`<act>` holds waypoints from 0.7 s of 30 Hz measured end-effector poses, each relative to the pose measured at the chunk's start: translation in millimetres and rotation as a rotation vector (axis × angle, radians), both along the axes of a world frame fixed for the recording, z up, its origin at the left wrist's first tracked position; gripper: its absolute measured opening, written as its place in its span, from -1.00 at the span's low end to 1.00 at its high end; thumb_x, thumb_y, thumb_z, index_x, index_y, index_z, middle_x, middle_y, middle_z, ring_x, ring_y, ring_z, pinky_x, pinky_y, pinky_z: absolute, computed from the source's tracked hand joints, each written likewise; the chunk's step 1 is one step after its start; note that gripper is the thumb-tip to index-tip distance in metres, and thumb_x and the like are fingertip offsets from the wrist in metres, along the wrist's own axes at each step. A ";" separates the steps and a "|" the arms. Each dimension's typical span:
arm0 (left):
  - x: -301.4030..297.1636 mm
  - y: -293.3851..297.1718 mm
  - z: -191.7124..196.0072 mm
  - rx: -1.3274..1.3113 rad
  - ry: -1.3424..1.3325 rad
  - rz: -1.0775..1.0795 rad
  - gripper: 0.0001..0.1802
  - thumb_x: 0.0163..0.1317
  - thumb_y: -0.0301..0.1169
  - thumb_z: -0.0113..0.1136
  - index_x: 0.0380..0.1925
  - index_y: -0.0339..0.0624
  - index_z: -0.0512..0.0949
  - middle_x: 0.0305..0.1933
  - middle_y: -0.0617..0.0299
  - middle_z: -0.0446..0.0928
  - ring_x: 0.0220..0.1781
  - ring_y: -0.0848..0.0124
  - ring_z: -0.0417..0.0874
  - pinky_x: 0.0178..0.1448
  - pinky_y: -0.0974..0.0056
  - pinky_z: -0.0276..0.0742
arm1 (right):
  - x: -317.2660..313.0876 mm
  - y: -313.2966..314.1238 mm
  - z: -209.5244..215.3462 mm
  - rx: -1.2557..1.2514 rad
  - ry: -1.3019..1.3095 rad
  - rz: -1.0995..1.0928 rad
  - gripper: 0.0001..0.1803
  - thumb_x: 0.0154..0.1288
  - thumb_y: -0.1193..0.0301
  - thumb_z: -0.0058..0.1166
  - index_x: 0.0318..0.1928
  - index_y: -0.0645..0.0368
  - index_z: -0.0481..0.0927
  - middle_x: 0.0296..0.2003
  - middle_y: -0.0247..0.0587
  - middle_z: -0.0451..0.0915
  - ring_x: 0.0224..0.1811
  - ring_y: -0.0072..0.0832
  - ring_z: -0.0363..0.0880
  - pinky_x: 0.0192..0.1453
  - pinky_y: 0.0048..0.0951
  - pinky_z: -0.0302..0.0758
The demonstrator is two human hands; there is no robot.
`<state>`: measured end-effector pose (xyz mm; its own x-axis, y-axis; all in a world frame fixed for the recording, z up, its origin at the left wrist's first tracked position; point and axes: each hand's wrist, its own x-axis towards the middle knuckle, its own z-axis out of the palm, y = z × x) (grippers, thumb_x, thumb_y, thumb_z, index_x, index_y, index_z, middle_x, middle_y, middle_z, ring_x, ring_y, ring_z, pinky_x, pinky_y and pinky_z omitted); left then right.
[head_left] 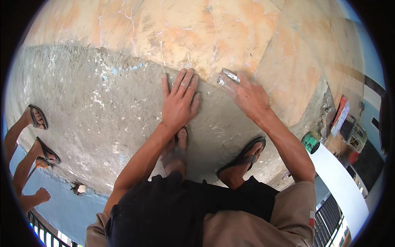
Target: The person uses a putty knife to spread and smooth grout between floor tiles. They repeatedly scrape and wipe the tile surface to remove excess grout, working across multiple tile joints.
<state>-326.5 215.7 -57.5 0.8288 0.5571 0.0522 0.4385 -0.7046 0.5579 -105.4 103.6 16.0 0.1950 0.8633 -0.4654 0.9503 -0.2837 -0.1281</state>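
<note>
My left hand (179,103) lies with its fingers stretched out at the border where the marbled orange-cream tiles (193,37) meet the rough grey cement floor (107,107). To its right, my right hand (249,96) grips a small flat piece of shiny metal (230,76), held low over the tile edge. The fingers partly cover this piece, so its full shape is hidden. Thin whitish streaks run over the tiles. My bare foot (176,156) rests on the cement below my left hand, and a black sandal (242,155) is on my other foot.
At left, another person's sandalled feet (38,117) stand on the cement, with that person's hand (42,196) below. A green container (310,143) and a red-and-white packet (340,116) are at right, near assorted items. Railings (328,216) show at lower right.
</note>
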 end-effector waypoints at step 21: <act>-1.8 1.2 0.1 0.064 0.009 -0.005 -0.37 0.37 -0.32 0.27 0.45 -0.13 0.47 0.58 0.14 0.39 0.67 0.13 0.29 0.74 -0.32 -0.20 | 9.6 -41.7 1.0 0.031 0.043 -0.077 -0.51 0.51 0.30 0.04 0.40 -0.34 0.53 0.02 0.00 0.59 -0.18 0.01 0.75 -0.21 -0.04 0.68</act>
